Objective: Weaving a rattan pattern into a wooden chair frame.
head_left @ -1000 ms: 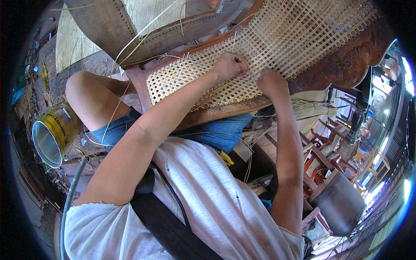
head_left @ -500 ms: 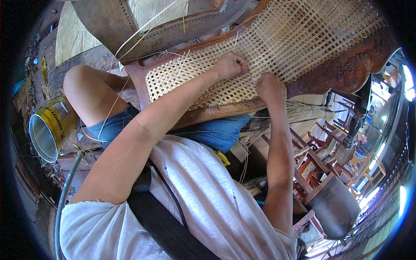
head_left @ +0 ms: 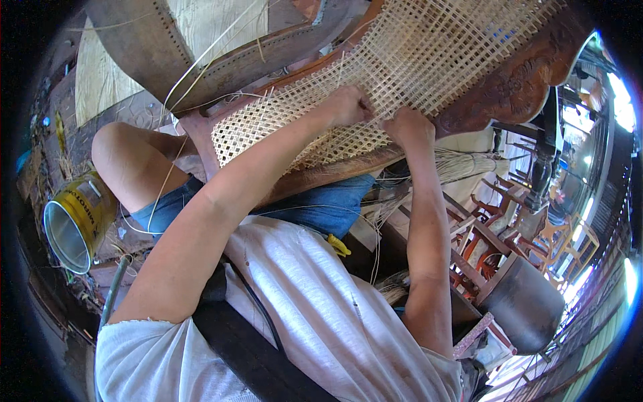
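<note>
Across my lap lies a chair part with a carved dark wooden frame (head_left: 338, 173) and a pale woven cane panel (head_left: 462, 47). My left hand (head_left: 347, 106) rests on the narrow middle of the weave, its fingers curled in a pinch. Close by on the right, my right hand (head_left: 410, 127) is also closed, with its fingertips at the weave near the frame's near rail. Whatever thin thing the fingers hold is too small to make out. Loose cane ends (head_left: 342, 63) stick up along the panel's far edge.
A yellow bucket (head_left: 84, 211) lies tipped at the left. Beyond the panel stands a curved wooden frame with drilled holes (head_left: 221, 70), with long cane strands across it. A bundle of cane (head_left: 469, 164) and several wooden chairs (head_left: 499, 248) are at the right.
The whole view has shifted slightly. Against the weave, my right hand has moved farther from my body, and my left hand a little too. Both remain closed.
</note>
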The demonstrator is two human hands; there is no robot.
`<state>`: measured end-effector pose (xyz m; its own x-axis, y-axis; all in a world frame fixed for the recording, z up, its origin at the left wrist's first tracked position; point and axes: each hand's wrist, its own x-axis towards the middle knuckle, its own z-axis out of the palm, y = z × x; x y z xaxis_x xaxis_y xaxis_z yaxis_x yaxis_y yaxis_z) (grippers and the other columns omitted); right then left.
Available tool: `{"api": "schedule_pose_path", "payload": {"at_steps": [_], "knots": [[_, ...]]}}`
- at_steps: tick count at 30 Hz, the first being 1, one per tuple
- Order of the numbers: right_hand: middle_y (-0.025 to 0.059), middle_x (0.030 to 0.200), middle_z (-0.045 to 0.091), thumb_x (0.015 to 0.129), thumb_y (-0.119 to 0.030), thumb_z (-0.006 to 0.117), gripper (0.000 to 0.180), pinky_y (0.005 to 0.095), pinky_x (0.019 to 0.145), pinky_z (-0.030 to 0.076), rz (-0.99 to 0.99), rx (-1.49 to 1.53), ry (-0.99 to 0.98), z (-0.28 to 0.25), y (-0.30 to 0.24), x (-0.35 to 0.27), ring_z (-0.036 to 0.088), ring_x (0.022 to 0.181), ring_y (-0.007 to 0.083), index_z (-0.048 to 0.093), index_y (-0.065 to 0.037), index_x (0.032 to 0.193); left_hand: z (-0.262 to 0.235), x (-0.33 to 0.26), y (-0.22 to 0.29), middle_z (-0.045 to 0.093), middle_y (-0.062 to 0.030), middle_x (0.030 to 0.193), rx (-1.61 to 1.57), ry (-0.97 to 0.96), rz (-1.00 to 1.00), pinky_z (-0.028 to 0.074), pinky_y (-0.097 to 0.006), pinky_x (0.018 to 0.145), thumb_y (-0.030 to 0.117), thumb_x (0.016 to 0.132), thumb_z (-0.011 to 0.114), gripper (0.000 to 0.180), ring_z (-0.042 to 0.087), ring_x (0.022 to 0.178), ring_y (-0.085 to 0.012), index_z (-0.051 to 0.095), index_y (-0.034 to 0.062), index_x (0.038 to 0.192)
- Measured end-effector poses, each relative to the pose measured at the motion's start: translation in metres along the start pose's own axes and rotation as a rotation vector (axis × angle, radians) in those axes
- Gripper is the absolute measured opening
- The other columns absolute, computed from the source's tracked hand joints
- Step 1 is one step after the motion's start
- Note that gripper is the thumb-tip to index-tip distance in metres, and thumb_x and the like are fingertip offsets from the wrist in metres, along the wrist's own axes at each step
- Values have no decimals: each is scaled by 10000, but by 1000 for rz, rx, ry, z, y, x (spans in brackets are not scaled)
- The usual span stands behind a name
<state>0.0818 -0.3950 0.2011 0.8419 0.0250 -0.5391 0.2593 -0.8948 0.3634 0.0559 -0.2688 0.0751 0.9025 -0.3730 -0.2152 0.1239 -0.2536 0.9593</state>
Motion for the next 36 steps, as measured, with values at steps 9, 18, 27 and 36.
{"api": "schedule_pose_path", "payload": {"at_steps": [9,18,27,36], "knots": [[215,816,668,832,-522,583,469,491,723,500,240,5,324,-26,83,-57,647,797,391,660,-60,836,6,-20,17,673,-169,1007,141,96,93,518,-346,813,154,764,663,234,655,888,-265,701,67,978],[228,795,651,864,-476,566,405,495,686,493,83,298,366,-21,50,-40,637,814,392,658,-82,855,19,6,26,707,-58,903,-933,110,69,494,-274,700,193,890,655,176,606,791,-99,727,75,999],[212,911,672,784,-130,557,177,477,748,526,-70,37,98,9,11,-12,659,875,385,668,-25,875,25,5,-19,668,-56,783,-662,155,-125,489,-233,576,145,867,691,201,582,661,-94,649,-38,797],[203,889,674,774,-135,605,125,446,691,548,-105,7,254,21,0,-7,674,833,349,677,-38,805,19,12,-11,650,-54,706,-441,156,-84,478,-274,572,138,869,655,156,576,626,-105,687,-11,836]]}}
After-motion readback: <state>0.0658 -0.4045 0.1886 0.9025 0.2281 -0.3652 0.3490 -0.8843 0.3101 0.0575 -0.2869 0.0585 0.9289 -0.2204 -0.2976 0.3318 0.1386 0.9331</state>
